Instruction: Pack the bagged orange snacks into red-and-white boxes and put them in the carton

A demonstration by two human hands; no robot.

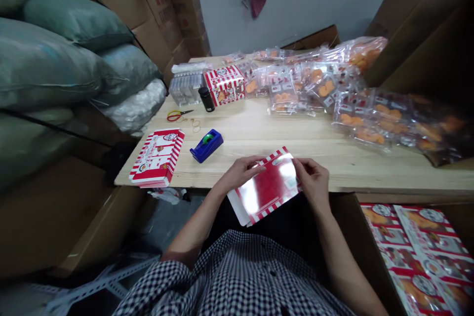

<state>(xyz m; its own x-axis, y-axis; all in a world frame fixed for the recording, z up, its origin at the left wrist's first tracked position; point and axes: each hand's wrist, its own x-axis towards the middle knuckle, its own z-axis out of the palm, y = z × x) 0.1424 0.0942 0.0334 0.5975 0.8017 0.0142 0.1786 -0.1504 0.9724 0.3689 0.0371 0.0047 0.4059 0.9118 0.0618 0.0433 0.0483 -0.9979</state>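
Between my two hands, at the table's front edge, is a glossy red-and-white flattened carton [267, 185], tilted, with a white flap at its lower left. My left hand [244, 172] grips its upper left side, thumb lying across the face. On the right edge, my right hand [313, 177] has its fingers closed, partly hidden behind the card. A blue tape dispenser [207, 145] with a green roll stands beyond my left hand. Farther left lies a stack of flat red-and-white cartons [157, 158].
Red-handled scissors [179, 115], a black bottle [206, 99], a striped box [225, 84] and clear plastic cases [187, 86] stand at the back left. Clear bags with orange pieces [283, 91] cover the back and right. An open carton at lower right holds printed boxes [425, 252].
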